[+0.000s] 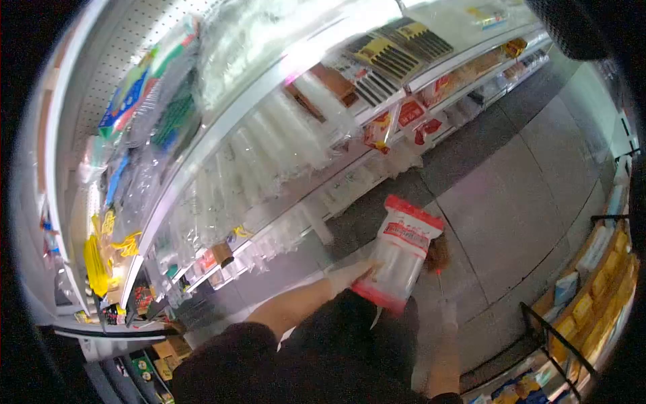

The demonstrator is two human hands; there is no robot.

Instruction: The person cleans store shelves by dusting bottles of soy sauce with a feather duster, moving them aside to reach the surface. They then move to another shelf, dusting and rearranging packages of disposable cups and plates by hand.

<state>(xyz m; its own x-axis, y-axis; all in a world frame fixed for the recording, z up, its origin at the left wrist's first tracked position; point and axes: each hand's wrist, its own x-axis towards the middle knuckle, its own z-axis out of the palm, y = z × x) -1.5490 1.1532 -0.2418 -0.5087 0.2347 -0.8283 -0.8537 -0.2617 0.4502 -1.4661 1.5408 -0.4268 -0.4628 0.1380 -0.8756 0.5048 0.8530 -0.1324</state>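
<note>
— Left-hand fingers (365, 271) first: how do they stand?

— Narrow, closed on the left edge of a clear plastic packet (404, 254). They hold it up in the air over the grey tiled floor (518, 158), just in front of the person's dark clothing (330, 337)

— Is the packet upright?

— Tilted, with its top end leaning to the right. Both ends are red, and a white label with red lettering runs below the upper one. Pale contents show through the plastic, too blurred to name

— And the right hand (447, 316)?

— Low, to the right of the packet, with its forearm rising from the bottom of the view. It is badly blurred, so I cannot tell whether its fingers are wide or narrow, or whether they hold anything

— What is that beside the packet?

— A brown bristly thing (438, 256), partly behind the packet's right edge, with a red bit beneath it. I cannot tell whether the right hand touches it

— And around them?

— Long clear plastic bags (262, 145) fill the shelving on the left, with a bright yellow bundle (97, 259) at its near end. Farther along are black-and-yellow cards (380, 59) and red packs (412, 111). Across the aisle, yellow packs (600, 283) stand in a row near a black wire bracket (562, 345)
</note>
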